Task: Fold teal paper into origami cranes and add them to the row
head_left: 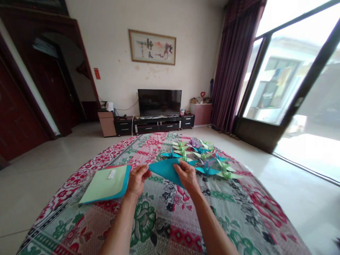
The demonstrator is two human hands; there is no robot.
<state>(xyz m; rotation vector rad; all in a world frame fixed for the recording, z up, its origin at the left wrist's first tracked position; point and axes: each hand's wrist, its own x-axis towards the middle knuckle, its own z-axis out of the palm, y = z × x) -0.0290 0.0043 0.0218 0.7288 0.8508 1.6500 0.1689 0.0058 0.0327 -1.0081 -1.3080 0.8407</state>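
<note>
Blue paper [165, 170] at 12 o'clock: left hand [137, 180] and right hand [187, 175] are pinching it; I'm guessing we're folding, next probably needing aligned edges.

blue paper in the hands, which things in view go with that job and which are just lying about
Likely part of the job:
- blue paper, held by the left hand and right hand
- paper stack
- folded paper cranes

Apparently just around:
- television
- framed picture
- curtain

Unclear: white slip on the stack
</note>
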